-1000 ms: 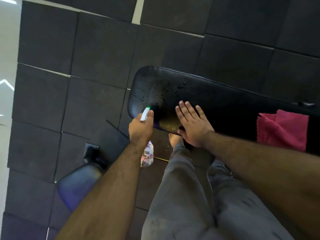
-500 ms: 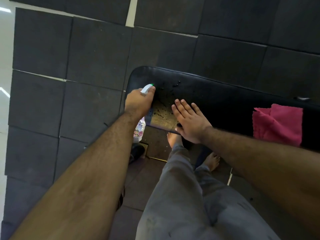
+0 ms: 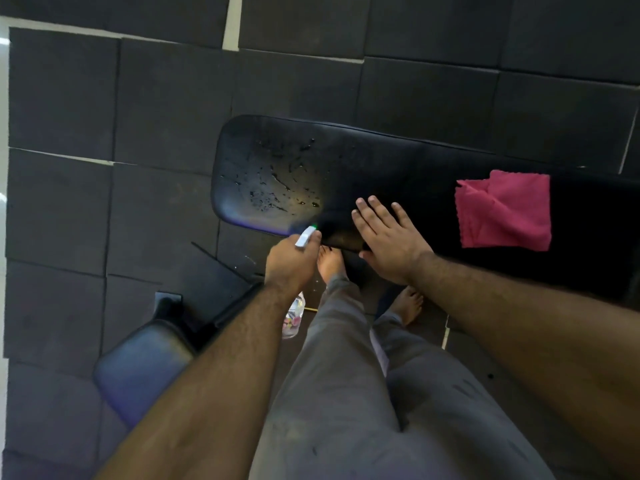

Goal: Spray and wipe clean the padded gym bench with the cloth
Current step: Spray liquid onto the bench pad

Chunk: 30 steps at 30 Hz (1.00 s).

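Since half a second ago the left hand (image 3: 292, 263) has drawn back from over the bench's end toward the near edge, and the wet droplets on the pad are uncovered again. That hand is closed around the neck of a spray bottle (image 3: 294, 315), whose white nozzle (image 3: 306, 236) with a green tip points at the near edge of the bench (image 3: 381, 168); the clear bottle body hangs below the wrist, over the floor. The right hand (image 3: 389, 242) lies open and flat, palm down, fingers spread on the near edge of the black padding, just right of the nozzle and gripping nothing. Scattered droplets (image 3: 277, 188) bead on the rounded left end of the bench. The pink cloth (image 3: 505, 211) lies loosely folded on the pad, to the right of the right hand and apart from it, untouched. Beneath the bench edge two bare feet stand on the dark floor tiles (image 3: 156, 98), below grey trouser legs (image 3: 346, 393). A second black padded piece (image 3: 138, 368) sits at lower left, partly behind the left forearm
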### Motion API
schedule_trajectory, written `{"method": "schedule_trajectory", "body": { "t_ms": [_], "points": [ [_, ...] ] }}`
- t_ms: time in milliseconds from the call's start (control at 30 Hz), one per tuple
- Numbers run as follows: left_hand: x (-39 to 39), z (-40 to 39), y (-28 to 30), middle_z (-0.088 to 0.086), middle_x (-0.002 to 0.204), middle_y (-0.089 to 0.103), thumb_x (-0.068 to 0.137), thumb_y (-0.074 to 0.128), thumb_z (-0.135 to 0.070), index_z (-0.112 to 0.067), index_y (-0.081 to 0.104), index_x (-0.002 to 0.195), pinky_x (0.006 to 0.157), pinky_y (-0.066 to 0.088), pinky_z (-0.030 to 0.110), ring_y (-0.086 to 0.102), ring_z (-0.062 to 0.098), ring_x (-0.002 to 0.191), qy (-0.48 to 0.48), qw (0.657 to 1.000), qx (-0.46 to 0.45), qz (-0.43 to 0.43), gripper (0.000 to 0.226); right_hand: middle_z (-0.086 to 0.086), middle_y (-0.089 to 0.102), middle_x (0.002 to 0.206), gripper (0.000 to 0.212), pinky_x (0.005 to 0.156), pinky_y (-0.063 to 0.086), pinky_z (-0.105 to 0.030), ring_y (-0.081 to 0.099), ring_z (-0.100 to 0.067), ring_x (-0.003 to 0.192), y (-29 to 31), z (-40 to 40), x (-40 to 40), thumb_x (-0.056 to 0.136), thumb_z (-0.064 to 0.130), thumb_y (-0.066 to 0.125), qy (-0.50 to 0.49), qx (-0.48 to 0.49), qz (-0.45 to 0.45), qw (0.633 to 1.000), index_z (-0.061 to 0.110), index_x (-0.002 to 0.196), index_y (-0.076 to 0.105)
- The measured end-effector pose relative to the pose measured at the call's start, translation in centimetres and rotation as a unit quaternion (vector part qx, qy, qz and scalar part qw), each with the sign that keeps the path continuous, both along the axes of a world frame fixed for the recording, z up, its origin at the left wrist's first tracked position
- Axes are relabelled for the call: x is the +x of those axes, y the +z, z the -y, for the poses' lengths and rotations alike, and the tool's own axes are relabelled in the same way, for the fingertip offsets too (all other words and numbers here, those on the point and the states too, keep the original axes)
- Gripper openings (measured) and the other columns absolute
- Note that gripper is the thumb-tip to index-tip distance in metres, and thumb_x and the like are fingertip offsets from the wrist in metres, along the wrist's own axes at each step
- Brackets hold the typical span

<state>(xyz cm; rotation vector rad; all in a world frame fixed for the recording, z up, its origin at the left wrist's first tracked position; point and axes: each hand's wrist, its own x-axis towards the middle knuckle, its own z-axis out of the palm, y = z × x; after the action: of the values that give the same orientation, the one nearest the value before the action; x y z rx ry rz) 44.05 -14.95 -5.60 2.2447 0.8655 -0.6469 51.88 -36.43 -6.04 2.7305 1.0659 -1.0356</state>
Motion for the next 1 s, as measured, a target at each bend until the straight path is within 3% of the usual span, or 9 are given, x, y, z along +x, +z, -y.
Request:
{"method": "schedule_trajectory", "body": {
  "t_ms": [133, 233, 367, 467, 533, 733, 800, 900, 1000],
  "points": [
    [4.3, 1.1, 0.1, -0.011, 0.07, 0.052, 0.108, 0.051, -0.062, -0.025, 0.059, 0.089, 0.071, 0.038, 0.034, 0.057, 0.025, 0.078, -0.011, 0.999, -0.001, 0.052, 0.043, -0.006, -0.013, 0.18, 0.086, 0.133, 0.003, -0.061, -0.013, -0.03, 0.166, -0.1, 1.8, -0.3, 0.107, 0.051, 0.044, -0.006, -0.002, 0.005, 1.0, 0.017, 0.171, -0.003],
    [8.8, 1.1, 0.0, -0.006, 0.078, 0.062, 0.106, 0.052, -0.065, -0.021, 0.063, 0.091, 0.072, 0.045, 0.038, 0.065, 0.028, 0.083, -0.023, 0.996, -0.033, 0.078, 0.048, -0.005, -0.016, 0.18, 0.085, 0.132, 0.005, -0.064, -0.014, -0.031, 0.166, -0.2, 2.6, -0.1, 0.107, 0.052, 0.043, -0.017, 0.001, 0.002, 1.0, 0.02, 0.171, -0.004],
    [14.3, 1.8, 0.0, 0.005, 0.089, 0.077, 0.099, 0.054, -0.07, -0.019, 0.073, 0.098, 0.08, 0.061, 0.043, 0.076, 0.028, 0.088, -0.028, 0.995, -0.067, 0.062, 0.055, -0.005, -0.017, 0.179, 0.084, 0.134, 0.005, -0.058, -0.014, -0.03, 0.166, -0.6, 3.5, 0.2, 0.107, 0.051, 0.043, -0.03, 0.012, -0.001, 0.999, 0.023, 0.171, -0.004],
    [16.3, 3.1, 0.6, -0.005, 0.073, 0.068, 0.101, 0.054, -0.068, -0.023, 0.065, 0.078, 0.065, 0.049, 0.035, 0.07, 0.023, 0.076, -0.091, 0.993, -0.001, 0.073, 0.051, -0.006, -0.014, 0.18, 0.084, 0.134, 0.004, -0.056, -0.013, -0.029, 0.166, -0.6, 4.2, 0.1, 0.107, 0.051, 0.043, -0.042, 0.023, 0.007, 0.999, 0.022, 0.171, -0.003],
    [15.9, 4.0, 1.2, -0.008, 0.072, 0.064, 0.101, 0.053, -0.07, -0.027, 0.059, 0.074, 0.063, 0.043, 0.032, 0.065, 0.019, 0.072, -0.133, 0.989, 0.02, 0.06, 0.051, -0.006, -0.011, 0.18, 0.084, 0.134, 0.005, -0.055, -0.011, -0.029, 0.166, -0.6, 4.9, 0.0, 0.107, 0.05, 0.044, -0.063, 0.027, 0.01, 0.998, 0.02, 0.172, 0.0],
    [7.4, 5.6, 1.8, -0.001, 0.082, 0.069, 0.106, 0.055, -0.067, -0.027, 0.065, 0.092, 0.061, 0.046, 0.033, 0.066, 0.016, 0.074, -0.225, 0.972, -0.058, -0.02, 0.043, -0.008, -0.005, 0.181, 0.082, 0.135, 0.007, -0.052, -0.005, -0.028, 0.167, -0.6, 8.4, -0.3, 0.108, 0.045, 0.045, -0.106, 0.027, 0.021, 0.994, 0.013, 0.172, 0.005],
    [4.7, 6.4, 1.9, -0.001, 0.079, 0.069, 0.107, 0.054, -0.065, -0.025, 0.066, 0.089, 0.062, 0.048, 0.035, 0.067, 0.018, 0.073, -0.241, 0.968, -0.064, -0.037, 0.046, -0.009, -0.004, 0.181, 0.08, 0.135, 0.007, -0.051, -0.003, -0.028, 0.167, -0.7, 9.6, -0.5, 0.109, 0.044, 0.044, -0.1, 0.021, 0.03, 0.994, 0.012, 0.172, 0.006],
    [3.3, 7.9, 1.9, -0.003, 0.071, 0.066, 0.108, 0.053, -0.065, -0.026, 0.062, 0.078, 0.056, 0.04, 0.031, 0.064, 0.017, 0.068, -0.254, 0.965, -0.038, -0.053, 0.05, -0.011, 0.0, 0.181, 0.077, 0.135, 0.005, -0.049, -0.001, -0.029, 0.168, -0.5, 11.7, -0.7, 0.109, 0.043, 0.042, -0.069, 0.022, 0.046, 0.996, 0.01, 0.171, 0.009],
    [5.7, 11.1, 2.0, 0.004, 0.081, 0.071, 0.108, 0.052, -0.065, -0.02, 0.066, 0.084, 0.067, 0.054, 0.04, 0.069, 0.027, 0.079, -0.252, 0.965, -0.06, -0.033, 0.053, -0.017, 0.013, 0.179, 0.073, 0.135, 0.005, -0.051, 0.006, -0.033, 0.167, -0.1, 15.1, -1.2, 0.107, 0.037, 0.046, -0.079, 0.038, 0.128, 0.988, 0.005, 0.168, 0.024]
  ]
}}
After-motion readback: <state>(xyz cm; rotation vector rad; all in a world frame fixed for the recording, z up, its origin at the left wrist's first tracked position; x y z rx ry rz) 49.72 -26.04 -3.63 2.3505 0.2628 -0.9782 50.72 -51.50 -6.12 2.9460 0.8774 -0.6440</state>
